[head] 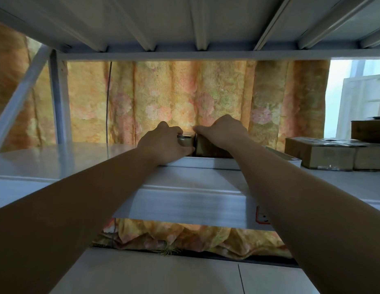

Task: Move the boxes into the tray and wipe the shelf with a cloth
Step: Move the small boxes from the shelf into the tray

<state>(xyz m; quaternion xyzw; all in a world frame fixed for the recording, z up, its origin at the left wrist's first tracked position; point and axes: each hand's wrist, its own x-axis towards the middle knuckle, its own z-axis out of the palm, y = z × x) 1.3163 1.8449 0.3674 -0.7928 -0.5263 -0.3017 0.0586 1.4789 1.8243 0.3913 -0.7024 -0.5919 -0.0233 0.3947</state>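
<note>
Head view: white shelf [57,162], floral curtain [163,92]

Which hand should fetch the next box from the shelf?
Right hand, on the brown box, probably: the loose boxes sit on the shelf to its right; the left hand, gripping a small box, is farther.

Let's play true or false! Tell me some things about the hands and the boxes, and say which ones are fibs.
1. The left hand grips a small box at the white tray. True.
2. The right hand holds a cloth. False: it grips a brown box.
3. The curtain behind the shelf is plain blue. False: it is orange with flowers.
4. More cardboard boxes sit on the shelf to the right. True.
</note>
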